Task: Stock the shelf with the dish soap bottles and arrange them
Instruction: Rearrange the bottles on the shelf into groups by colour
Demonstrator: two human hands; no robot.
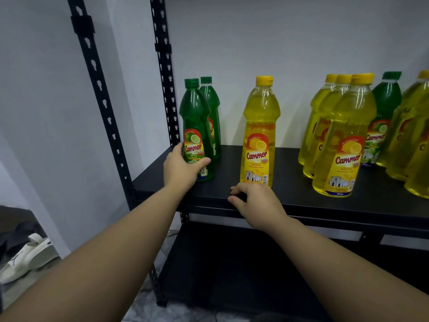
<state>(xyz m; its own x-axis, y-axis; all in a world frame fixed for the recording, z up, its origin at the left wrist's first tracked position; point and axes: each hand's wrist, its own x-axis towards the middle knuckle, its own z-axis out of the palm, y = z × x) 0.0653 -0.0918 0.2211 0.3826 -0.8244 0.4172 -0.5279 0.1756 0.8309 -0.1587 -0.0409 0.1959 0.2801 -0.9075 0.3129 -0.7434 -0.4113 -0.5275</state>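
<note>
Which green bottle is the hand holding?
The front green bottle at the shelf's left end; the left hand grips its lower part. The green one behind it and the one far right stand untouched.

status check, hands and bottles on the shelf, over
Left hand grips front green lime bottle, upright on shelf. Right hand loosely curled at shelf edge, holds nothing. Lemon bottle just behind it.

Stockroom or small shop corner where I work. Black boltless metal rack with slotted uprights against plain white wall. Retail dish soap bottles, same brand, lime and lemon, grouped on my shelf. White sandal on floor at left.
</note>
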